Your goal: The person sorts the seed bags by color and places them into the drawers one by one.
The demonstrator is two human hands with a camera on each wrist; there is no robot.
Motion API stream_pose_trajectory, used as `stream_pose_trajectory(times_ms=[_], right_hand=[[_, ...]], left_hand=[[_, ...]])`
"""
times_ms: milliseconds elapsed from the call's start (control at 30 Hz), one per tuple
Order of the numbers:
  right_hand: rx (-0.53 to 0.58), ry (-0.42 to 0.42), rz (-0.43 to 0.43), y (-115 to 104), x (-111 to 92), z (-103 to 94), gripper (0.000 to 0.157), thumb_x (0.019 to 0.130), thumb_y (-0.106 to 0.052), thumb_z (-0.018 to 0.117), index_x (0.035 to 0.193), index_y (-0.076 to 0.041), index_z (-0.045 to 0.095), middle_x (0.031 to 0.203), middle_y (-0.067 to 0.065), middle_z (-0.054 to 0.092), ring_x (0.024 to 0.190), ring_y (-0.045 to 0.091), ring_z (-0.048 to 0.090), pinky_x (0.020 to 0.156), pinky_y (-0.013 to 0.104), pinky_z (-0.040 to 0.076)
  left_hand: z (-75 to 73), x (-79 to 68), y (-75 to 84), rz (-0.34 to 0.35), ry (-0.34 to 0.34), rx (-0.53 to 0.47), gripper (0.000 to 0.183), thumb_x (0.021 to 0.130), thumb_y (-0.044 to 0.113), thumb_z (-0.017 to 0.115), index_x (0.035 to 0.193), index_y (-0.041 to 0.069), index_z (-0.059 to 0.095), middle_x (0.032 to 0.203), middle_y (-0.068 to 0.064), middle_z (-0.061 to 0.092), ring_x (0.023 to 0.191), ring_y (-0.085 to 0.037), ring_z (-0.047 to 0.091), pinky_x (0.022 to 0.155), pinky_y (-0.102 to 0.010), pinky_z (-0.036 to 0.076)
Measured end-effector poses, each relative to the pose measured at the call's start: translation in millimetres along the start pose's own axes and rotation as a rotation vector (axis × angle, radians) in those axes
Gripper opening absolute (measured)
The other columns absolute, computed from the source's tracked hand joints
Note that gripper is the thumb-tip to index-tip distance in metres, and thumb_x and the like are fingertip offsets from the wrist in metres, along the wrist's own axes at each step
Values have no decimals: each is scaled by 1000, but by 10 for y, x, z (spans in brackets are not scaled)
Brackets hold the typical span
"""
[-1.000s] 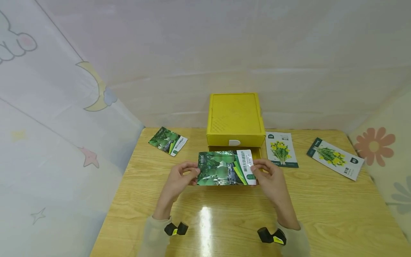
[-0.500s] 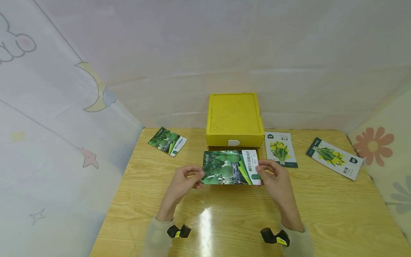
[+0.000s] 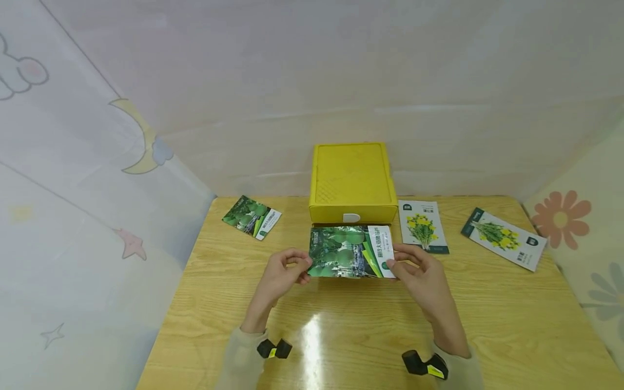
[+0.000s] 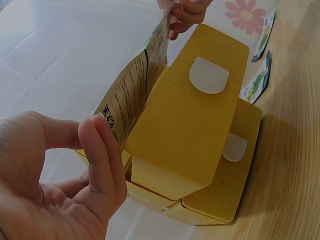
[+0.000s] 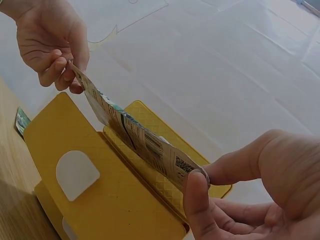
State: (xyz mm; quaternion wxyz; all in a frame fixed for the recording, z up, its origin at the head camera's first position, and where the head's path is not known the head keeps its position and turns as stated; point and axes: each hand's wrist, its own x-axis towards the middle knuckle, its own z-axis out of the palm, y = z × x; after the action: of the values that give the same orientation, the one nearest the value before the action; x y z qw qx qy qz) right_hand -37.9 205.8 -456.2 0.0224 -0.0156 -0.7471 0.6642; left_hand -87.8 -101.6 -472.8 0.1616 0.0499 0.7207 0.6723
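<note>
Left hand (image 3: 284, 272) pinches green packet (image 3: 343, 252) by left end | right hand (image 3: 421, 275) pinches right end | yellow drawer (image 4: 185, 125) beneath, box (image 3: 353, 176) on far side

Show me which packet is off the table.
The green packet pinched by the left hand and right hand; the other green packet and two white packets lie flat.

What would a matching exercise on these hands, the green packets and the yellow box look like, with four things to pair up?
Things:
1. Left hand
2. Right hand
3. Yellow box
4. Loose green packet

States and places:
A. Lying left of the box
B. Pinching the held packet at its white-striped end
C. Has a drawer pulled out
D. Pinching the end opposite the white stripe

Pairs: 1-D, 2-B, 3-C, 4-A
</note>
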Motion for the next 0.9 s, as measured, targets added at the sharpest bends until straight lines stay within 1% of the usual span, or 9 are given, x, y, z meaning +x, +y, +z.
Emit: stream_pose_trajectory(times_ms=[33, 133, 233, 367, 500, 633, 700, 900], right_hand=[[-1, 1, -3, 2, -2, -3, 40, 94, -12, 65, 131, 0, 54, 111, 19, 53, 88, 20, 66, 67, 33, 58], [-8, 8, -7, 6, -6, -5, 40, 94, -13, 66, 130, 1, 54, 112, 19, 53, 87, 19, 66, 68, 31, 58], [-1, 8, 3, 4, -7, -6, 40, 94, -12, 65, 131, 2, 54, 113, 20, 53, 88, 19, 66, 69, 30, 58], [3, 8, 14, 8, -4, -9, 41, 94, -12, 65, 131, 2, 53, 114, 21, 54, 87, 18, 66, 69, 28, 57], [6, 4, 14, 28, 8, -21, 42, 94, -12, 65, 132, 3, 52, 114, 21, 54, 86, 18, 66, 69, 28, 57], [-11, 9, 17, 52, 28, -33, 41, 94, -13, 65, 131, 2, 53, 113, 20, 55, 85, 23, 66, 66, 28, 57], [-27, 16, 20, 56, 41, -34, 41, 94, -15, 66, 130, 1, 54, 113, 18, 56, 84, 25, 66, 64, 28, 56], [-61, 38, 12, 80, 57, -11, 39, 94, -16, 66, 129, -1, 56, 113, 18, 58, 76, 24, 65, 58, 27, 54]], left_hand=[[-1, 5, 1, 3, 1, 6, 25, 96, 15, 64, 114, -2, 64, 99, -16, 65, 76, -45, 65, 64, -36, 59], [-6, 21, 4, 13, 4, 32, 25, 95, 18, 65, 111, -1, 65, 95, -14, 66, 76, -45, 64, 62, -35, 58], [-9, 31, 4, 28, 13, 72, 24, 95, 21, 66, 109, 2, 67, 93, -12, 67, 73, -39, 65, 61, -34, 57], [-14, 47, 5, 51, 21, 118, 26, 95, 25, 65, 110, 4, 67, 96, -11, 67, 70, -31, 65, 62, -35, 55], [-12, 72, 9, 52, 15, 131, 26, 96, 25, 64, 111, 4, 67, 98, -9, 68, 66, -23, 63, 63, -35, 55], [-14, 97, 11, 42, 11, 141, 25, 96, 26, 63, 112, 7, 67, 98, -9, 67, 63, -21, 60, 61, -33, 52], [-18, 106, 14, 46, 6, 148, 26, 96, 26, 63, 114, 7, 66, 100, -9, 67, 62, -21, 59, 59, -33, 50], [-41, 112, -24, 60, -11, 157, 29, 95, 28, 65, 118, 10, 66, 103, -7, 67, 62, -21, 58, 54, -29, 44]])
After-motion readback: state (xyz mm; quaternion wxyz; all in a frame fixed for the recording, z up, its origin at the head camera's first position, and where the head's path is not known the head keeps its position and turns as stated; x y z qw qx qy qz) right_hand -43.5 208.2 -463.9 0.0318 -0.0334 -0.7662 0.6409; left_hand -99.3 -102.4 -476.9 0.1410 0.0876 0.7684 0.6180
